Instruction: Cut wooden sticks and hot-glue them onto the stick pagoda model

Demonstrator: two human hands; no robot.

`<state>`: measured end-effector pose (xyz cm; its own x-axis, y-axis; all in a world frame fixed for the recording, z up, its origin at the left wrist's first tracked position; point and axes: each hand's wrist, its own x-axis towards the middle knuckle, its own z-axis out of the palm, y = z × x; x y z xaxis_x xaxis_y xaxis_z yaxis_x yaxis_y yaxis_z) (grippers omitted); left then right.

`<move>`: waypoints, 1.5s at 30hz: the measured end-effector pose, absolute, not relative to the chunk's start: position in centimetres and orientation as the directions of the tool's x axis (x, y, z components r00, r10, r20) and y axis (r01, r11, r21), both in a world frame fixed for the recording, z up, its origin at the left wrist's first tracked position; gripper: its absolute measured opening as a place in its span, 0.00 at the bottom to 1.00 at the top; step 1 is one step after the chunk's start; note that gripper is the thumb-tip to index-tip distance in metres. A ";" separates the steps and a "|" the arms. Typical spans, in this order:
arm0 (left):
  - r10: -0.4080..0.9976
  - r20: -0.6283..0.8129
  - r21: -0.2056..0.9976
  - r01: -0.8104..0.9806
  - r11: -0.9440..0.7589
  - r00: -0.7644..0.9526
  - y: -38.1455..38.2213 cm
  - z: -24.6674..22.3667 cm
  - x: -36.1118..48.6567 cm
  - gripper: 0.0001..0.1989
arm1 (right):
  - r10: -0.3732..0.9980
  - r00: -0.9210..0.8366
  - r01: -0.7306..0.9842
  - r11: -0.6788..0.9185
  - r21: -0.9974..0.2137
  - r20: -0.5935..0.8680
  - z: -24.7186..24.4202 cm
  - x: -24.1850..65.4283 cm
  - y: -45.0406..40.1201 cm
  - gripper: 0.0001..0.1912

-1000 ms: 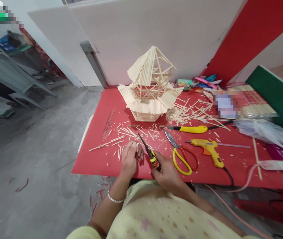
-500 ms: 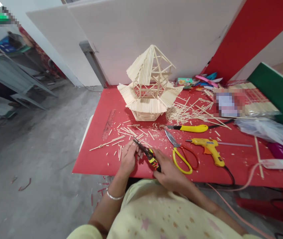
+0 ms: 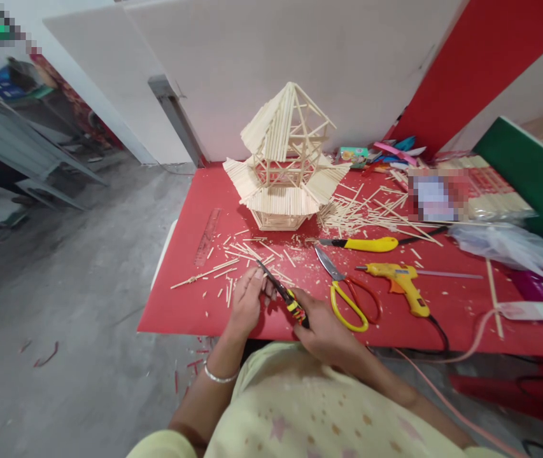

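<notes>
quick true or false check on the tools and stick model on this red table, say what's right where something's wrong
1. The right hand holds a tool with yellow on its handle. True.
2. The scissors lie left of the model. False: the scissors lie on its right, nearer the person.
3. The glue gun lies on the red table. True.
4. The ruler stands upright. False: the ruler lies flat.
5. The stick model has its upper roof only partly covered. True.
</notes>
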<state>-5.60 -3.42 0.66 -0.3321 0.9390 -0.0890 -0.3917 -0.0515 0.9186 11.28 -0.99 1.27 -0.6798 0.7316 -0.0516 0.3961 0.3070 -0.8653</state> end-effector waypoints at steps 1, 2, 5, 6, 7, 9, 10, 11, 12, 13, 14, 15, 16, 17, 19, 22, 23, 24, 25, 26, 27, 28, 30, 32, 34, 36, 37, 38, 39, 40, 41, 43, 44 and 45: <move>0.941 -0.079 0.919 -0.391 -0.059 -0.328 -3.4 0.8 -5.6 0.18 | 0.748 -0.662 0.425 0.326 -0.844 -0.044 1.1 11.3 -0.9 0.26; 0.942 -0.073 0.918 -0.391 -0.065 -0.327 -3.3 1.0 -5.6 0.19 | 0.774 -0.632 0.468 0.346 -0.813 -0.035 0.8 11.2 -0.8 0.24; 0.941 -0.074 0.917 -0.394 -0.067 -0.330 -3.1 1.3 -5.8 0.20 | 0.862 -0.507 0.663 0.387 -0.641 -0.005 0.2 11.1 -0.3 0.26; 0.940 -0.080 0.919 -0.390 -0.059 -0.331 -3.0 1.4 -6.0 0.21 | 0.878 -0.479 0.723 0.395 -0.566 0.001 0.1 11.1 -0.1 0.29; 0.940 -0.087 0.925 -0.378 -0.047 -0.330 -2.8 1.5 -6.2 0.21 | 0.885 -0.465 0.767 0.408 -0.495 0.009 0.0 11.0 0.1 0.30; 0.941 -0.095 0.947 -0.322 -0.015 -0.325 -2.6 1.9 -6.8 0.22 | 0.878 -0.478 0.797 0.453 -0.399 0.042 0.2 11.0 0.5 0.26; 0.942 -0.092 0.961 -0.277 -0.002 -0.322 -2.5 2.2 -7.1 0.22 | 0.864 -0.499 0.785 0.485 -0.385 0.070 0.5 11.0 0.7 0.23; 0.946 -0.082 0.975 -0.224 0.010 -0.314 -2.4 2.6 -7.5 0.22 | 0.845 -0.524 0.757 0.520 -0.396 0.109 1.0 10.9 1.1 0.20; 0.952 -0.069 0.986 -0.163 0.020 -0.298 -2.3 3.0 -7.8 0.22 | 0.822 -0.548 0.711 0.556 -0.430 0.156 1.6 10.8 1.4 0.19; 0.961 -0.053 0.994 -0.103 0.026 -0.272 -2.2 3.5 -8.1 0.22 | 0.797 -0.567 0.650 0.589 -0.480 0.210 2.5 10.6 1.9 0.18; 0.971 -0.040 0.998 -0.050 0.029 -0.237 -2.0 4.0 -8.4 0.22 | 0.769 -0.583 0.575 0.618 -0.535 0.262 3.5 10.3 2.4 0.18; 0.980 -0.029 1.000 -0.012 0.027 -0.196 -1.8 4.4 -8.6 0.22 | 0.744 -0.590 0.496 0.640 -0.587 0.312 4.5 9.9 2.9 0.18; 0.988 -0.019 1.000 0.011 0.021 -0.155 -1.4 4.9 -8.9 0.22 | 0.722 -0.593 0.422 0.656 -0.625 0.357 5.6 9.5 3.4 0.18; 0.993 -0.007 1.000 0.016 0.009 -0.119 -1.0 5.3 -9.0 0.22 | 0.701 -0.592 0.358 0.671 -0.650 0.398 6.7 9.0 4.0 0.16; 0.996 0.016 0.999 -0.029 -0.018 -0.082 0.2 6.0 -9.2 0.23 | 0.669 -0.575 0.268 0.698 -0.664 0.472 8.5 7.9 5.1 0.12; 0.992 0.020 0.972 -0.231 -0.050 -0.128 2.5 7.4 -9.0 0.21 | 0.627 -0.501 0.252 0.765 -0.592 0.597 10.0 6.4 7.0 0.10; 0.988 0.008 0.946 -0.318 -0.058 -0.156 3.2 8.0 -8.8 0.20 | 0.601 -0.464 0.279 0.796 -0.537 0.650 10.3 6.0 7.6 0.09; 0.984 -0.010 0.913 -0.402 -0.065 -0.180 3.9 8.6 -8.7 0.19 | 0.562 -0.424 0.312 0.827 -0.469 0.710 10.5 5.7 8.3 0.09; 0.980 -0.031 0.876 -0.477 -0.069 -0.199 4.5 9.2 -8.5 0.17 | 0.512 -0.384 0.345 0.851 -0.396 0.768 10.6 5.3 8.9 0.09; 0.976 -0.052 0.837 -0.542 -0.073 -0.211 5.0 9.8 -8.3 0.16 | 0.457 -0.351 0.372 0.869 -0.326 0.817 10.6 5.0 9.4 0.09; 0.973 -0.070 0.800 -0.595 -0.077 -0.220 5.4 10.3 -8.2 0.16 | 0.404 -0.326 0.392 0.881 -0.267 0.854 10.7 4.7 9.9 0.10; 0.971 -0.086 0.766 -0.638 -0.079 -0.223 5.8 10.7 -8.0 0.15 | 0.359 -0.313 0.404 0.888 -0.219 0.879 10.8 4.5 10.4 0.12; 0.971 -0.103 0.714 -0.695 -0.079 -0.216 6.4 11.5 -8.0 0.15 | 0.303 -0.317 0.416 0.896 -0.155 0.899 10.9 4.0 11.0 0.14; 0.970 -0.108 0.692 -0.717 -0.084 -0.218 6.9 12.2 -8.1 0.14 | 0.284 -0.334 0.411 0.902 -0.132 0.899 11.0 3.6 11.5 0.15; 0.961 -0.102 0.716 -0.690 -0.108 -0.256 7.4 12.8 -8.6 0.13 | 0.305 -0.367 0.389 0.908 -0.152 0.879 11.0 3.5 12.1 0.16; 0.939 -0.078 0.776 -0.611 -0.154 -0.335 8.0 13.3 -9.4 0.14 | 0.348 -0.393 0.381 0.904 -0.194 0.851 10.8 3.6 12.7 0.16; 0.925 -0.060 0.811 -0.559 -0.175 -0.376 8.4 13.5 -10.0 0.14 | 0.371 -0.391 0.387 0.896 -0.216 0.842 10.7 3.8 13.1 0.15; 0.912 -0.037 0.842 -0.504 -0.191 -0.409 8.9 13.6 -10.5 0.15 | 0.391 -0.377 0.398 0.887 -0.234 0.840 10.6 4.1 13.4 0.14; 0.901 -0.011 0.870 -0.449 -0.205 -0.433 9.3 13.7 -11.1 0.16 | 0.406 -0.354 0.412 0.877 -0.249 0.842 10.6 4.3 13.8 0.13; 0.894 0.020 0.893 -0.394 -0.218 -0.448 9.8 13.7 -11.6 0.16 | 0.416 -0.328 0.424 0.867 -0.261 0.848 10.6 4.6 14.1 0.12; 0.890 0.056 0.912 -0.339 -0.230 -0.453 10.3 13.7 -12.1 0.16 | 0.421 -0.302 0.434 0.859 -0.270 0.855 10.6 4.9 14.3 0.12; 0.881 0.134 0.940 -0.222 -0.258 -0.454 11.1 13.6 -12.8 0.14 | 0.417 -0.267 0.443 0.854 -0.274 0.869 11.0 5.3 14.6 0.11; 0.873 0.173 0.949 -0.161 -0.272 -0.455 11.5 13.6 -13.0 0.13 | 0.410 -0.261 0.444 0.855 -0.268 0.874 11.3 5.4 14.7 0.10; 0.863 0.210 0.953 -0.100 -0.285 -0.460 11.8 13.7 -13.1 0.11 | 0.400 -0.261 0.443 0.858 -0.260 0.878 11.6 5.5 14.7 0.10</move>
<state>-13.12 11.78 13.65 -0.4596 0.8630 0.2097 -0.0996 -0.2847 0.9534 5.52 14.68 11.58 -0.2614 0.4004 0.8783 0.4428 0.8583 -0.2595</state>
